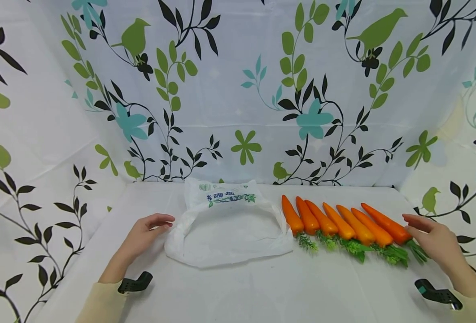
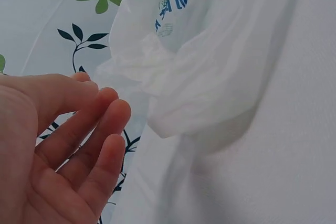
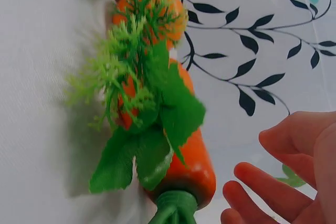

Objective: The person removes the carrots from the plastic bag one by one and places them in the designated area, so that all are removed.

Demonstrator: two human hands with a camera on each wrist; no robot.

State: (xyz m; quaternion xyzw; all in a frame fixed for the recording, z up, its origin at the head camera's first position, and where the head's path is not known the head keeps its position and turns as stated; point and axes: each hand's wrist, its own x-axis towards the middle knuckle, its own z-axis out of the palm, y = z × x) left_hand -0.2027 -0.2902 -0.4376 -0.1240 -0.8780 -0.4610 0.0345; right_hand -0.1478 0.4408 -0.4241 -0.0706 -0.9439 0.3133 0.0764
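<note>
A white plastic bag (image 1: pixel 229 255) with blue and green print lies on the table, its mouth spread wide. Just left of it is my left hand (image 1: pixel 146 233), fingers loosely bent and holding nothing; in the left wrist view the bag's crumpled edge (image 2: pixel 178 93) is close to the fingertips. Several orange carrots (image 1: pixel 340 222) with green tops lie in a slanting row right of the bag. Beside the rightmost carrot (image 1: pixel 387 223) is my right hand (image 1: pixel 435 237), its fingers relaxed. The right wrist view shows a gap between those fingers and the carrot (image 3: pixel 194 171).
The white table (image 1: pixel 262 296) has its back edge against a hanging cloth (image 1: pixel 238 89) printed with leaves, birds and flowers. Similar cloth hangs at both sides. The leftmost carrot (image 1: pixel 291 215) lies against or very near the bag's right side.
</note>
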